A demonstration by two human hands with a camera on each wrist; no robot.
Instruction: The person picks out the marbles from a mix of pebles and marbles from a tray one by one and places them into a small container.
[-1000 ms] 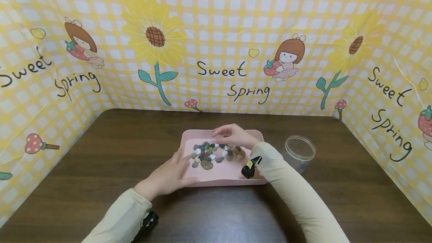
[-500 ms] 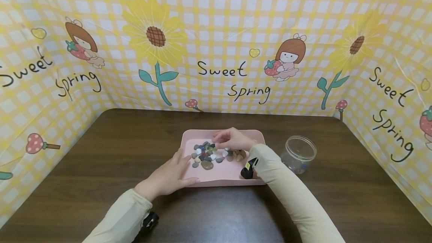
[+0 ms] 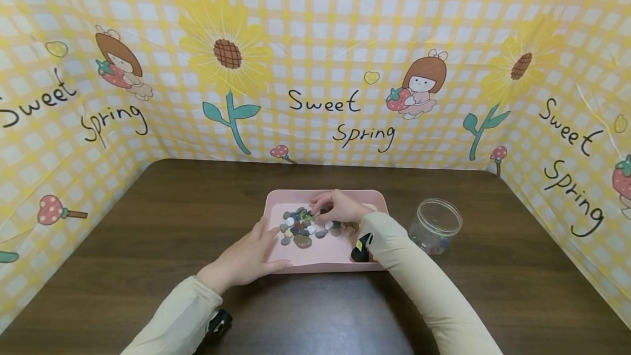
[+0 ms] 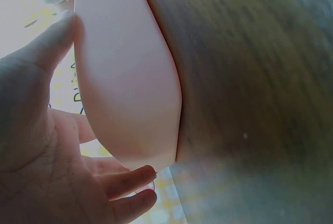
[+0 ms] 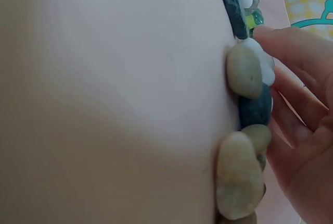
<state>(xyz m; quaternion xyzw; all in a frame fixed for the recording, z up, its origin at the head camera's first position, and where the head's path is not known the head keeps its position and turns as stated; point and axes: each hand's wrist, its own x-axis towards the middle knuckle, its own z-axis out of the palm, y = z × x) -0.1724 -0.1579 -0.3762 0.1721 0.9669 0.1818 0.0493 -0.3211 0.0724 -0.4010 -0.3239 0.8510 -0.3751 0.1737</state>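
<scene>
A pink tray (image 3: 330,256) holds a spread of mixed pebbles (image 3: 303,241), grey, white, brown and green. My left hand (image 3: 239,259) rests at its near left corner, thumb on the front rim and fingers spread along the left side. The left wrist view has that thumb against the tray's wall (image 4: 125,67). My right hand (image 3: 340,207) reaches low over the stones, its thumb and index finger bent down among them. From the right wrist, the nearest fingertip of my hand (image 5: 307,125) sits right by a shiny green pebble (image 5: 255,19); the other fingers bend loosely.
A clear round jar (image 3: 436,226) with a few small coloured pieces at its bottom stands to the right of the tray, near my right forearm. All this is on a dark wooden table (image 3: 172,207). Yellow checked cloth (image 3: 315,43) hangs behind and at both sides.
My right hand has lowered and shifted slightly left, its fingertips coming down to the green pebbles, thumb and index finger drawn closer together. The left hand, tray and jar have stayed put.
</scene>
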